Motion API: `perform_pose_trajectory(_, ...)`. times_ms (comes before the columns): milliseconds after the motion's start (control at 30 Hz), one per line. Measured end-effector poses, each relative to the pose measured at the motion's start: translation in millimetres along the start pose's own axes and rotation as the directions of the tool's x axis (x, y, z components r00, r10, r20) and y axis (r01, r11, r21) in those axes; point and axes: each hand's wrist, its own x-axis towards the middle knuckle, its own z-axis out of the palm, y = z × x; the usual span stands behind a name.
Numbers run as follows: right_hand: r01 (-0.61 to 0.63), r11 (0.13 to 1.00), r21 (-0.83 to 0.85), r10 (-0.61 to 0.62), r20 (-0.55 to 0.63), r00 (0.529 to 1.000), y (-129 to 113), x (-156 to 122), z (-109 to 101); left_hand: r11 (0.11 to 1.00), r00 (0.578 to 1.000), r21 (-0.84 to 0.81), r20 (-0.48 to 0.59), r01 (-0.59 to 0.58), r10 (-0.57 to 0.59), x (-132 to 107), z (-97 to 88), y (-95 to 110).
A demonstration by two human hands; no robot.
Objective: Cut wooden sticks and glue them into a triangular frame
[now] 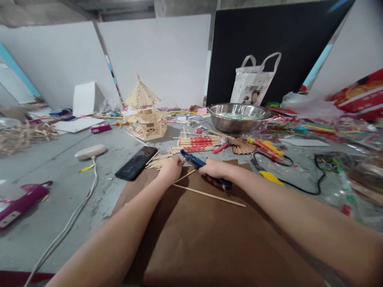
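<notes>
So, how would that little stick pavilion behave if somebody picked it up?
The stick pavilion is probably light for its size, since it looks like open stickwork. The roof may be fragile: its fine sticks could snap if gripped. The broad base should make tipping unlikely under a gentle push.

Grey floor (66,169), upright white panels (155,59) behind, black panel (230,48) right of centre, concrete (185,8) above

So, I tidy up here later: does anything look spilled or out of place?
Mostly litter: translucent plastic lies crumpled right of the metal bowl, and small pale bits dot the gray surface, which makes the area look untidy. The stick pavilion stands upright, with no clear damage visible.
</notes>
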Motion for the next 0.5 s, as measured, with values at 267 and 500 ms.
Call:
perform_pose_trajectory(267,-0.094,0.882,0.462,0.008,0.185,0.983,12.5,-4.3,-11.8,0.991,0.998,0.130,-0.061,-0.003,0.011,-6.0,-11.8,-14.6)
perform_pose_trajectory(500,-0.194,0.754,0.627,-0.004,0.300,0.954,23.6,-6.9,-25.0,0.966,0.987,0.227,-0.077,-0.120,0.141,-4.8,-7.5,-14.9)
